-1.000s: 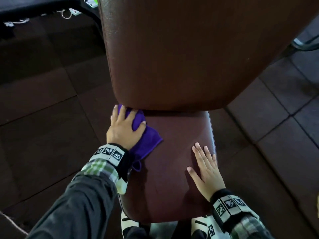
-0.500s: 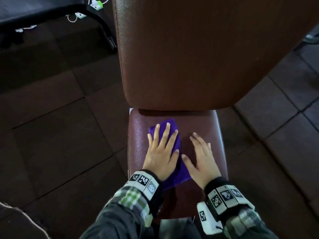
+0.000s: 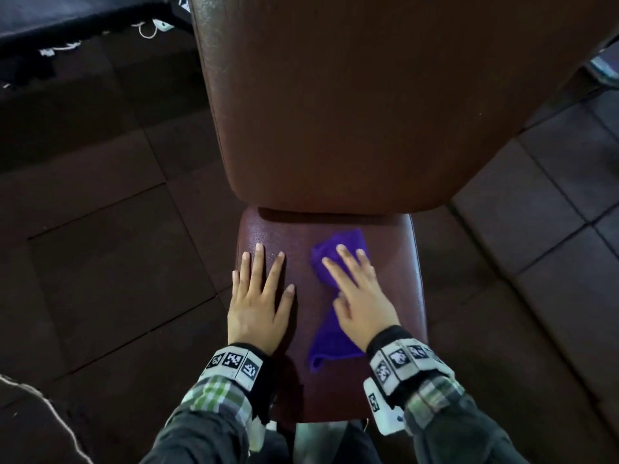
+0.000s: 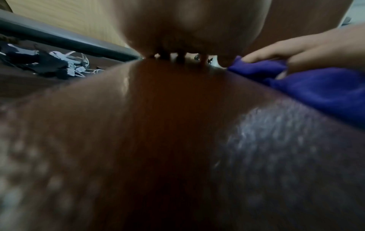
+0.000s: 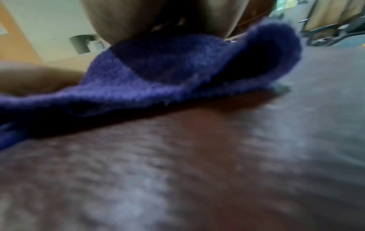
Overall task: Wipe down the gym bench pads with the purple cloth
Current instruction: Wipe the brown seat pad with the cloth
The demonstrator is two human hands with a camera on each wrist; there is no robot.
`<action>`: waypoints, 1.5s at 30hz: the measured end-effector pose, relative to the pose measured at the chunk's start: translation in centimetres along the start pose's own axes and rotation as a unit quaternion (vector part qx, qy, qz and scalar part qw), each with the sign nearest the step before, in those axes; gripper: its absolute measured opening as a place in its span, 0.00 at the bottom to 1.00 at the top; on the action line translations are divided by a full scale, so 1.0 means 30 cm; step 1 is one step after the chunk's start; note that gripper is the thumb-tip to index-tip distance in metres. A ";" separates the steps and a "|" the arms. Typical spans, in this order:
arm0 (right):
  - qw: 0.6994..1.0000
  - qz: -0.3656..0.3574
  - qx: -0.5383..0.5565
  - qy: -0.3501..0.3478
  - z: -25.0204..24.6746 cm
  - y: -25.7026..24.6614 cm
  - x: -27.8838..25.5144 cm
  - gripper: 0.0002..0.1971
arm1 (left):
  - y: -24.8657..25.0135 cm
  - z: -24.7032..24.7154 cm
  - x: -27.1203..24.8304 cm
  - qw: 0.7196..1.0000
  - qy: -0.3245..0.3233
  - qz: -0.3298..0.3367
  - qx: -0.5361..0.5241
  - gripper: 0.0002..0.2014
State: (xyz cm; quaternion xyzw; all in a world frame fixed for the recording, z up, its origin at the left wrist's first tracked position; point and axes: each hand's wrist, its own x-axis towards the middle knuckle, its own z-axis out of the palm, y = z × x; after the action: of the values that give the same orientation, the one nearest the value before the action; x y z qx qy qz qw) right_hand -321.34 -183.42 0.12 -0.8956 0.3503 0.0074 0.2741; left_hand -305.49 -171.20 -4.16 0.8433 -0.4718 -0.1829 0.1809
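The purple cloth (image 3: 330, 343) lies crumpled on the right half of the maroon seat pad (image 3: 398, 296). My right hand (image 3: 351, 276) presses on the cloth with straight fingers. My left hand (image 3: 264, 283) lies flat and bare on the seat pad's left half, a little apart from the cloth. The big brown back pad (image 3: 335, 112) rises tilted beyond the seat. In the left wrist view the cloth (image 4: 316, 87) sits at the right under the right hand's fingers (image 4: 296, 45). In the right wrist view a fold of the cloth (image 5: 177, 70) bulges up from the seat pad (image 5: 197, 156).
Dark rubber floor tiles (image 3: 100, 262) surround the bench. White cables (image 3: 147, 28) lie by a black padded piece of equipment (image 3: 67, 18) at the top left. A light cord (image 3: 50, 406) crosses the floor at the lower left. A metal frame (image 3: 603, 68) shows at the right edge.
The cloth went from the seat's left edge across to its right half. My left hand has let it go and lies bare on the pad; my right hand now presses on it.
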 end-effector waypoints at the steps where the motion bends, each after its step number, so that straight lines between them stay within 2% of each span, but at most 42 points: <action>1: 0.999 0.025 0.004 0.021 -0.018 0.047 -0.024 0.35 | -0.004 0.008 -0.001 1.000 0.003 0.000 0.014 0.30; 4: 0.987 0.118 0.024 0.105 -0.059 0.165 -0.083 0.33 | -0.005 0.019 0.000 0.999 0.010 0.000 0.032 0.30; 7: 0.969 0.204 0.087 0.112 -0.083 0.220 -0.073 0.33 | -0.006 0.024 0.000 0.999 0.014 0.000 0.041 0.31; 12: 0.975 0.161 0.113 0.102 -0.154 0.311 0.086 0.28 | -0.010 0.029 0.000 0.999 0.017 0.002 0.048 0.31; 16: 0.983 0.149 0.092 0.058 -0.215 0.389 0.246 0.23 | -0.008 0.032 0.002 0.998 0.024 0.004 0.050 0.32; 19: 0.986 0.125 0.094 0.051 -0.218 0.415 0.273 0.23 | -0.011 0.034 0.005 0.998 0.029 0.005 0.054 0.32; 22: 0.982 0.108 0.140 0.069 -0.182 0.412 0.181 0.29 | -0.012 0.035 0.006 0.998 0.032 0.007 0.050 0.33; 26: 0.976 0.065 0.181 0.102 -0.073 0.394 -0.107 0.32 | -0.013 0.037 0.004 0.998 0.041 0.004 0.039 0.33; 29: 0.973 0.076 0.192 0.100 -0.010 0.374 -0.264 0.35 | -0.014 0.039 0.001 0.998 0.042 0.005 0.038 0.34; 31: 0.974 0.076 0.190 0.102 -0.013 0.371 -0.251 0.35 | -0.014 0.036 0.002 0.999 0.037 0.003 0.035 0.34; 36: 0.977 0.088 0.160 0.114 -0.090 0.422 -0.025 0.31 | -0.008 0.029 0.005 0.999 0.024 0.002 0.025 0.37; 38: 0.976 0.113 0.159 0.099 -0.116 0.418 0.024 0.31 | -0.017 0.023 0.007 1.000 0.006 0.017 0.025 0.37; 41: 0.966 0.158 0.180 0.096 -0.104 0.382 -0.034 0.31 | -0.035 0.007 0.001 0.999 -0.025 0.045 0.016 0.40; 45: 0.938 0.236 0.216 0.136 -0.028 0.289 -0.265 0.31 | -0.041 -0.010 -0.005 0.996 -0.051 0.067 0.022 0.48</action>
State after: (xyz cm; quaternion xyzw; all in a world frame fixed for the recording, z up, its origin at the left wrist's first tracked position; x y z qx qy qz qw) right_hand -332.96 -184.12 -1.74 -0.6989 0.5790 -0.1260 0.4005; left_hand -304.52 -170.42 -4.45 0.8031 -0.5400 -0.2028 0.1496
